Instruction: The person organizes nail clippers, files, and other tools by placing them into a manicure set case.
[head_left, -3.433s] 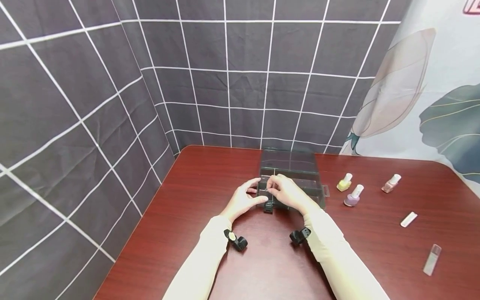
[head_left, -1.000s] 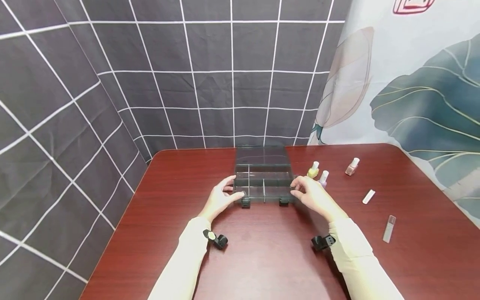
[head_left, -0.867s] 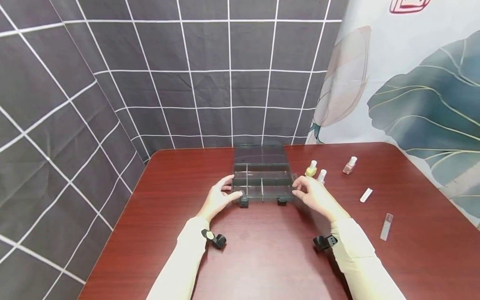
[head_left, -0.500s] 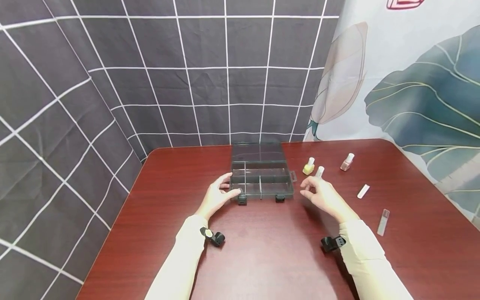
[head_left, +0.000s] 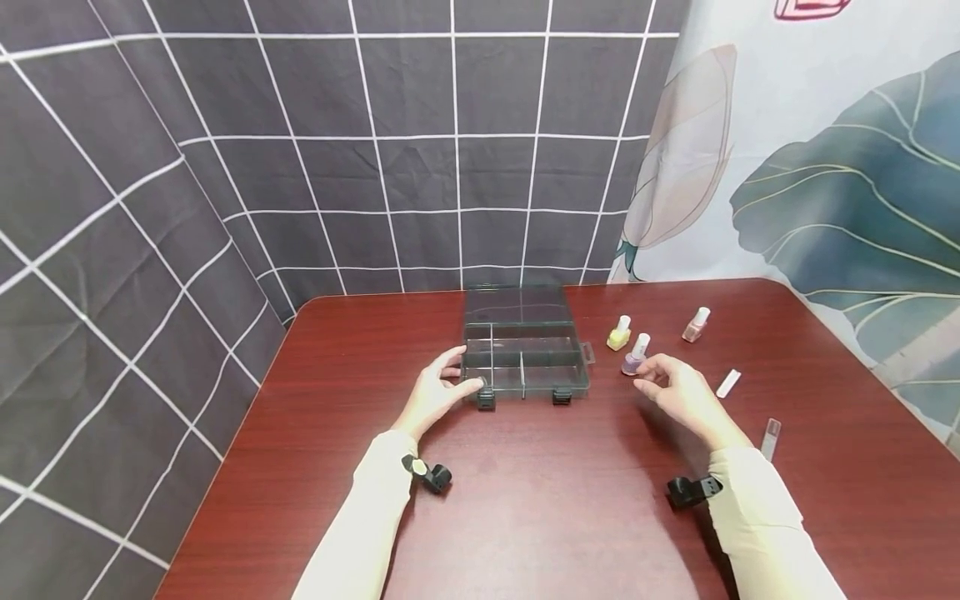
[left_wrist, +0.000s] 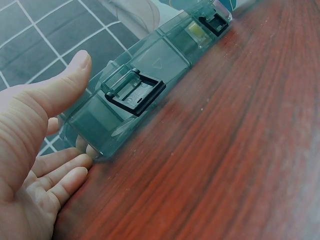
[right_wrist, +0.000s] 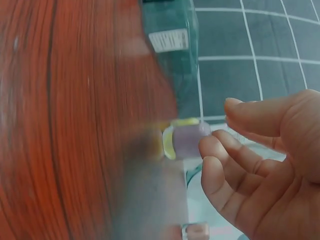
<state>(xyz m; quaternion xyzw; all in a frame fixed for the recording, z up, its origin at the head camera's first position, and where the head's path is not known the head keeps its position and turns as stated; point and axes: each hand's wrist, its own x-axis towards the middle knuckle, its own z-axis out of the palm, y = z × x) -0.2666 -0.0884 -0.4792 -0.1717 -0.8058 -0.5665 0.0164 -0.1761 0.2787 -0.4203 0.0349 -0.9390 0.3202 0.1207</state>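
A dark see-through plastic compartment box (head_left: 551,379) lies on the table with its lid (head_left: 517,306) folded back. My left hand (head_left: 435,396) is at its front left corner, thumb stretched along the front and relaxed fingers by the left side. In the left wrist view, fingertips (left_wrist: 80,172) touch the lower corner near a black-framed latch (left_wrist: 135,95). A pale sliver shows through the wall there. My right hand (head_left: 682,400) holds nothing, its fingers loosely bent beside the purple nail polish bottle (head_left: 635,357). In the right wrist view, this bottle (right_wrist: 187,140) overlaps the fingertips.
Yellow nail polish (head_left: 618,335) stands behind the purple bottle, and pink nail polish (head_left: 695,326) stands farther right. A small white bar (head_left: 727,383) and a flat clear-and-grey piece (head_left: 770,437) lie on the right. Tile-patterned cloth (head_left: 495,167) hangs behind the table.
My right hand has left the box's front left compartment, passed its right side and moved right to the purple bottle. My left hand stays at the corner. The head view has turned rightward.
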